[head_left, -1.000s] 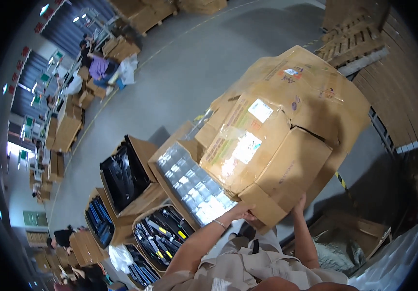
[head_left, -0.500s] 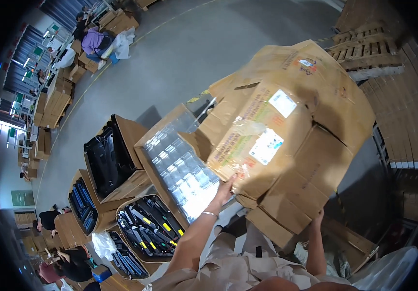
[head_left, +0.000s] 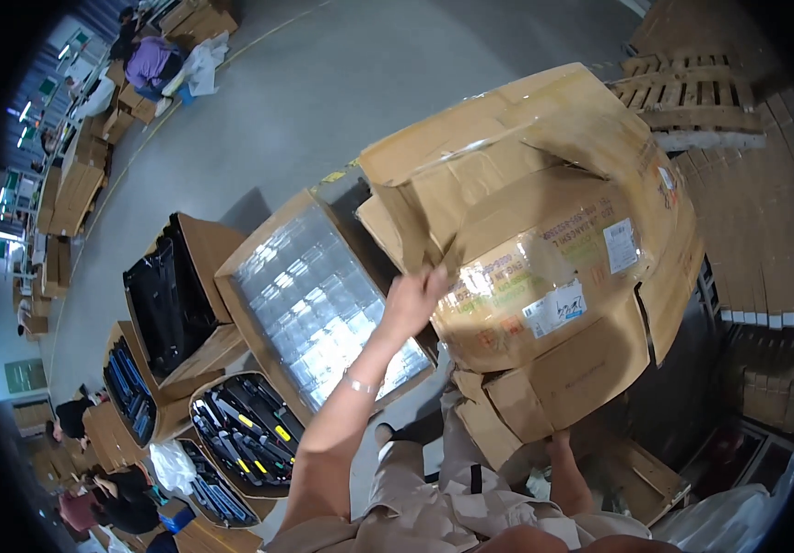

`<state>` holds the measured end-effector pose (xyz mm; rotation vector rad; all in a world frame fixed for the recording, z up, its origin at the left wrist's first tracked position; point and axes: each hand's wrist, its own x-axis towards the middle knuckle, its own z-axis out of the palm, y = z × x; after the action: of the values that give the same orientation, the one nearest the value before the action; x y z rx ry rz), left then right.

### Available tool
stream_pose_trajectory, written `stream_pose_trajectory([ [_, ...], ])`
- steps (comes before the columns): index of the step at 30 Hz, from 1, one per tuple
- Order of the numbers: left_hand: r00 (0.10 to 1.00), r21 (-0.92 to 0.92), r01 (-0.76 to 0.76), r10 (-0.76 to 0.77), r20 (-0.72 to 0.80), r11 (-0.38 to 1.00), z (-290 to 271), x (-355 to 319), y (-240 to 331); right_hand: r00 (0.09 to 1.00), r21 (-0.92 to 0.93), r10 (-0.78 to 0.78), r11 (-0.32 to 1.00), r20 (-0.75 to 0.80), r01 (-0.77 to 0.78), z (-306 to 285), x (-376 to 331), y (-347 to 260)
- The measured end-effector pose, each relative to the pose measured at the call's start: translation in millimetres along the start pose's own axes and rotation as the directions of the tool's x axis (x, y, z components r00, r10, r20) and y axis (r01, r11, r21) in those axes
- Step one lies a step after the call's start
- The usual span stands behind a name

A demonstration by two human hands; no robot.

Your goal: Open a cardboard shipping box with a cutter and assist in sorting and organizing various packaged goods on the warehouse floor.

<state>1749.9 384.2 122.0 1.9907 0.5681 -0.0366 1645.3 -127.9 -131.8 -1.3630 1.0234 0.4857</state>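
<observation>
Collapsed cardboard carton (head_left: 544,355) spreads before the wearer, right of the open box of clear plastic pieces (head_left: 266,343). The left hand (head_left: 415,300) pinches its left edge; the right hand (head_left: 560,446) reaches under the lower flap (head_left: 590,376), fingers hidden, grip impossible to tell. Two-handed handling seems in hand; shifting it calls for secure holds on both sides. Farther out are black parts (head_left: 247,424) leftward and a wooden pallet (head_left: 696,90) rightward.
</observation>
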Motion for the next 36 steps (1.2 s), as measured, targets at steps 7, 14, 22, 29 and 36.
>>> stream_pose_trajectory([
  [7,0.848,-0.316,0.523,-0.448,0.281,0.792,47.9,151.9,-172.3,0.988,-0.052,-0.065,0.996,0.141,0.073,31.8,11.0,13.9],
  [14,0.630,-0.380,0.728,-0.337,0.700,0.571,64.0,116.6,-100.1,0.973,0.102,-0.040,0.995,0.228,0.017,19.6,13.3,5.6],
  [22,0.668,-0.591,0.740,-0.254,0.699,0.320,84.0,99.5,-78.9,0.981,0.382,-0.106,0.923,0.162,0.037,15.3,44.9,37.1],
  [29,0.916,-0.784,0.401,-0.225,0.332,0.475,16.8,62.5,-16.1,0.939,0.403,-0.190,0.913,0.287,0.062,26.7,29.5,37.0],
  [36,0.950,0.066,0.091,-0.066,-0.304,0.994,4.7,59.7,14.5,0.971,0.492,-0.158,0.869,0.181,0.050,39.1,11.6,43.0],
])
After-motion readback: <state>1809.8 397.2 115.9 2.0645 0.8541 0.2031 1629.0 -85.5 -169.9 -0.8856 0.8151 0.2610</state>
